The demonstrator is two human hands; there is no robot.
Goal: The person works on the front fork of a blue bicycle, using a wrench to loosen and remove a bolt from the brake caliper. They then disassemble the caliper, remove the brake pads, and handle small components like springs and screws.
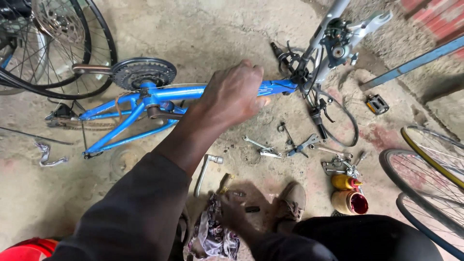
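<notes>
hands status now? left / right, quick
Left hand: closed around the blue bike frame.
Right hand: low by the patterned rag; grip cannot be told.

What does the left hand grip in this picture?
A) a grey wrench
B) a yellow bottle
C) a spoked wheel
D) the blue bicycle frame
D: the left hand closes around a tube of the blue bicycle frame, which lies on the floor.
</notes>
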